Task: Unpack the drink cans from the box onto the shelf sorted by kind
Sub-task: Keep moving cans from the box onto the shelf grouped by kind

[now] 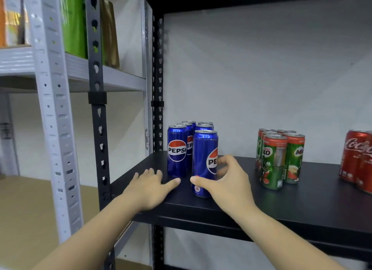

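Several blue Pepsi cans stand in a cluster at the left end of the black shelf. My right hand is curled round the front Pepsi can, thumb on its lower left, fingers on its right side; the can stands on the shelf. My left hand lies flat on the shelf board, just left of the cans, thumb pointing toward them. A group of green Milo cans stands further right. Red Coca-Cola cans stand at the right edge. The box is out of view.
A black slotted post rises at the shelf's left front corner. A grey rack to the left carries green and gold pouches on a higher board. Bare shelf board lies between the Pepsi and Milo groups.
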